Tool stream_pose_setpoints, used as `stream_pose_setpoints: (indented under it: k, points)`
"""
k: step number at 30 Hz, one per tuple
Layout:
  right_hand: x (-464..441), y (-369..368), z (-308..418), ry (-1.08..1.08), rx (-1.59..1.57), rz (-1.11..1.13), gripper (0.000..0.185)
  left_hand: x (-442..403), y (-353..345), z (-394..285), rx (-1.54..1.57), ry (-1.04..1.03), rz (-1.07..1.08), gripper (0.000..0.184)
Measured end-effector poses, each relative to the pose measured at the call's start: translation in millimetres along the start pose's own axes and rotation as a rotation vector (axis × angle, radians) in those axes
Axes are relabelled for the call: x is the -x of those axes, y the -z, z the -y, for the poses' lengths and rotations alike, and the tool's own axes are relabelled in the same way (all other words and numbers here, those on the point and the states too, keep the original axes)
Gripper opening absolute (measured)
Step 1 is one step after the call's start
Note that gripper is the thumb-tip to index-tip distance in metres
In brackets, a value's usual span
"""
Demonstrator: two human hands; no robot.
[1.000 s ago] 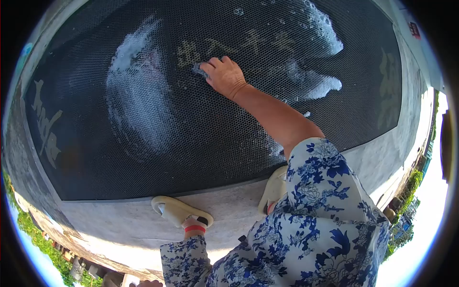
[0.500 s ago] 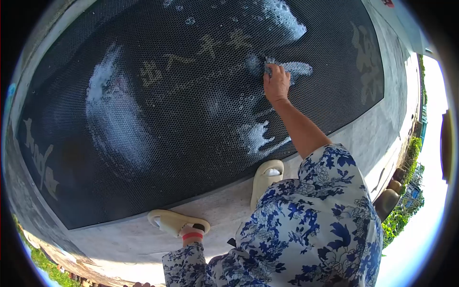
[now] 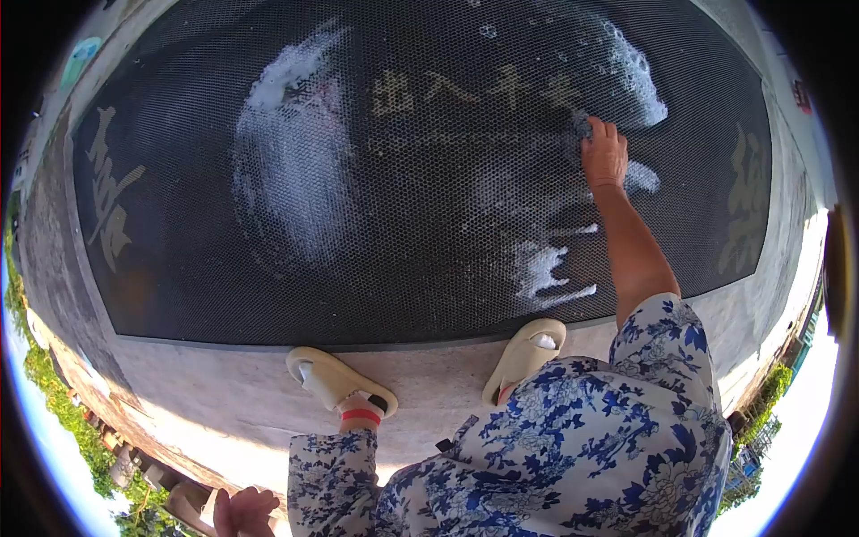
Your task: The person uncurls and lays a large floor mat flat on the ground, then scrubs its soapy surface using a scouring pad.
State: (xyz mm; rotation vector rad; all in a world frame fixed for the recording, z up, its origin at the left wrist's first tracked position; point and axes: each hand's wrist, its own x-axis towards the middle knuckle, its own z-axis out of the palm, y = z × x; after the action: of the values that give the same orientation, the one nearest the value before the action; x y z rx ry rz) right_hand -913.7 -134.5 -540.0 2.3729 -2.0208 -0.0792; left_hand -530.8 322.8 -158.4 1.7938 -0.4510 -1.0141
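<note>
My right hand (image 3: 605,159) is closed around a grey scouring pad (image 3: 582,123) and presses it onto a dark honeycomb-textured floor mat (image 3: 420,295). The pad lies by the last of the yellowish characters (image 3: 438,91) on the mat. White foam (image 3: 300,179) covers a broad patch on the left. More suds (image 3: 637,76) lie beyond my right hand, and a streaky foam patch (image 3: 541,268) is nearer my feet. Low at the left edge is my left hand (image 3: 246,512), fingers curled, beside something pale; what it holds, if anything, is unclear.
My feet, in cream slides (image 3: 335,380), stand on the concrete (image 3: 206,376) along the mat's near edge. A blue-and-white floral garment (image 3: 573,447) hangs over my body. Greenery (image 3: 761,394) and strong sunlight are at the outer edges.
My view has turned and shifted, so the mat sits straighter. My right hand has moved the scouring pad from the foam streak toward the last characters. My left hand has come into view.
</note>
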Motion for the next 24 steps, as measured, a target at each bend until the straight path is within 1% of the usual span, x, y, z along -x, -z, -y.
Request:
stream_pose_setpoints:
  k: [1, 2, 4, 5, 6, 7, 8, 9, 10, 11, 13, 14, 15, 16, 17, 18, 19, 20, 21, 23, 24]
  points:
    - [-9, 3, 5, -0.180, -0.008, -0.012, 0.039, 2, 2, 0, 0.003, 0.004, -0.016, 0.061]
    - [-12, -4, 24, -0.166, -0.007, -0.010, 0.039, 4, 2, 1, 0.018, -0.010, -0.014, 0.061]
    - [-8, -6, 98, -0.211, -0.117, -0.018, 0.036, 9, 0, -3, 0.061, -0.019, -0.011, 0.060]
    - [0, -11, 135, 0.010, -0.158, -0.045, 0.032, 8, -1, -2, 0.067, -0.025, -0.021, 0.060]
    - [14, -7, 176, 0.230, -0.256, -0.025, 0.032, 7, -2, -3, 0.039, -0.024, 0.000, 0.060]
    - [37, -3, 217, 0.478, -0.317, 0.042, 0.035, 8, -4, -6, 0.007, -0.020, 0.022, 0.060]
    - [65, -1, 252, 0.673, -0.366, 0.094, 0.031, 7, -6, -7, -0.008, -0.019, -0.007, 0.060]
    - [95, -6, 281, 0.876, -0.416, 0.116, 0.022, 8, -7, -8, -0.015, -0.036, -0.018, 0.060]
    - [124, -3, 297, 1.102, -0.402, 0.181, 0.017, 7, -7, -9, -0.027, -0.046, -0.027, 0.059]
    - [144, -10, 299, 1.296, -0.466, 0.105, 0.018, 5, -7, -10, -0.041, -0.045, -0.030, 0.059]
    - [131, -17, 285, 1.349, -0.505, 0.062, 0.021, 4, -5, -7, -0.046, -0.060, -0.026, 0.059]
    - [95, -12, 273, 1.265, -0.428, 0.068, 0.023, 5, -3, -4, -0.043, -0.044, -0.030, 0.058]
    - [54, -11, 258, 1.039, -0.325, -0.057, 0.027, 3, -4, -4, -0.042, -0.023, -0.038, 0.058]
    - [11, -12, 241, 0.830, -0.233, -0.035, 0.032, 5, -3, 0, -0.028, -0.006, -0.065, 0.058]
    - [-28, -16, 223, 0.679, -0.107, -0.066, 0.034, 5, -1, 7, -0.013, 0.001, -0.074, 0.058]
    - [-58, -24, 208, 0.610, -0.059, -0.190, 0.033, 2, -3, 11, -0.002, 0.007, -0.075, 0.058]
    - [-76, -17, 205, 0.464, -0.024, -0.147, 0.039, 2, -3, 14, 0.015, 0.012, -0.080, 0.058]
    - [-87, -19, 211, 0.252, -0.109, -0.156, 0.035, 7, -2, 15, 0.038, 0.008, -0.094, 0.058]
    - [-82, -15, 223, 0.274, -0.103, -0.167, 0.035, 9, 0, 15, 0.055, 0.005, -0.104, 0.058]
    - [-30, -7, 258, 0.397, -0.161, -0.058, 0.031, 14, 3, 12, 0.067, 0.001, -0.107, 0.057]
    - [12, -10, 267, 0.631, -0.223, -0.052, 0.028, 14, 3, 10, 0.070, -0.006, -0.105, 0.057]
